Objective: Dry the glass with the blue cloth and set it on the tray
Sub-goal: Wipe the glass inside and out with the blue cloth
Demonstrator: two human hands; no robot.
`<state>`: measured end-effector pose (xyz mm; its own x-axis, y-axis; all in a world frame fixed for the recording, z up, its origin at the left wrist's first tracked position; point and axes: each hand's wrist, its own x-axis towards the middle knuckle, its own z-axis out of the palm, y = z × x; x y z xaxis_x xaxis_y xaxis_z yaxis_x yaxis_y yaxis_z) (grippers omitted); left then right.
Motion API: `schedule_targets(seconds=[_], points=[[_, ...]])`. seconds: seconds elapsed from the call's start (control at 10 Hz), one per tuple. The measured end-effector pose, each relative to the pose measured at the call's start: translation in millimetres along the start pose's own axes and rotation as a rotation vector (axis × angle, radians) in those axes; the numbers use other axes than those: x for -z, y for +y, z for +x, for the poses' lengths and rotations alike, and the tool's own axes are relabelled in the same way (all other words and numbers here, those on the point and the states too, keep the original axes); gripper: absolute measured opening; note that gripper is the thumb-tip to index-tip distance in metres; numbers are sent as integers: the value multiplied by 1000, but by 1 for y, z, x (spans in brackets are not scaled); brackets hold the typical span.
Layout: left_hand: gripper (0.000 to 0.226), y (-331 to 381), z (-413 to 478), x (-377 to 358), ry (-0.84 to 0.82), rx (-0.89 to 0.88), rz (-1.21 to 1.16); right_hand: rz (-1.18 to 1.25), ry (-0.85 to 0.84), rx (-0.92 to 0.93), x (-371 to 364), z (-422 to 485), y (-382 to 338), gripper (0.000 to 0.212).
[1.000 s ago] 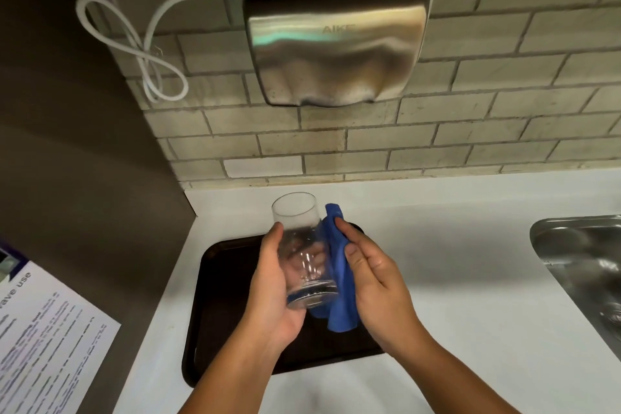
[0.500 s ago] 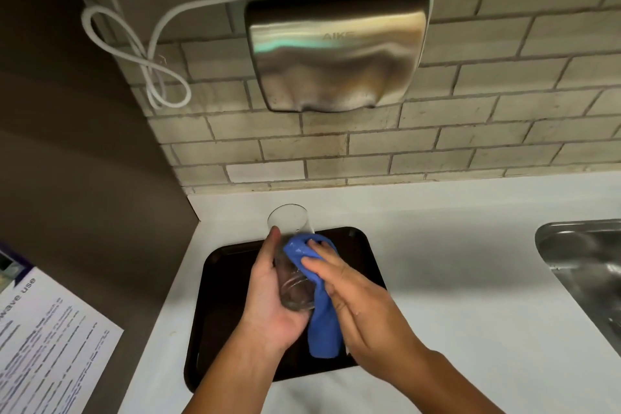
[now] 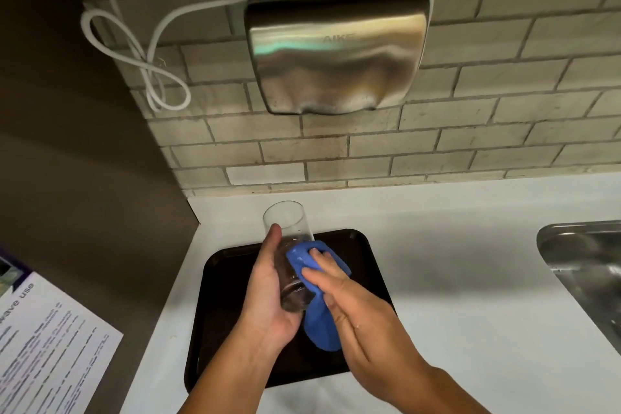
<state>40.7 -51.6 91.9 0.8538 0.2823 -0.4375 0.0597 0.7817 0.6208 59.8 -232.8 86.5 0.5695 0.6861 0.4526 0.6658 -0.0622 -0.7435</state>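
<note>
White counter [image 3: 453,279] carries a dark tray [image 3: 366,259] near its back left corner. Above the tray, the left hand [image 3: 268,292] clasps the tilted glass [image 3: 289,245]; the right hand [image 3: 356,309] presses the blue cloth [image 3: 319,323] on it. Wet glass may slip, I think. The dryer [image 3: 339,50] reads "AIKE"; a paper [image 3: 43,346] shows "use".

Clear colourless glass [image 3: 288,245] above a dark brown tray [image 3: 221,319], bright blue cloth [image 3: 319,316] over the tray, white counter [image 3: 453,279] around the tray, beige brick-pattern tiles [image 3: 470,131] behind it, brushed silver dryer [image 3: 337,54], white cable [image 3: 141,54], silver sink [image 3: 584,265] right of the tray.
</note>
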Motion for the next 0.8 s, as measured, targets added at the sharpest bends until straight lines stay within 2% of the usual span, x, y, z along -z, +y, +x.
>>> schedule_targets(seconds=[0.1, 0.2, 0.3, 0.4, 0.6, 0.8], points=[[61, -8, 0, 1, -23, -16, 17, 79, 25, -32, -1, 4, 4, 50], [62, -9, -7, -5, -10, -64, 117, 293, 158, -215, 5, 14, 8, 41], [68, -9, -9, -6, 0, -88, 143, 267, 226, -275, 2, 9, 11, 43], [66, -11, -10, -10, 9, -118, 183, 205, 240, -243, -11, -6, 13, 47], [60, -12, -14, -16, 50, -253, 330, 325, 246, -427, -10, 0, 17, 45], [41, -9, -12, -15, 13, -335, 492, 452, 253, -500, -9, 10, 17, 41]])
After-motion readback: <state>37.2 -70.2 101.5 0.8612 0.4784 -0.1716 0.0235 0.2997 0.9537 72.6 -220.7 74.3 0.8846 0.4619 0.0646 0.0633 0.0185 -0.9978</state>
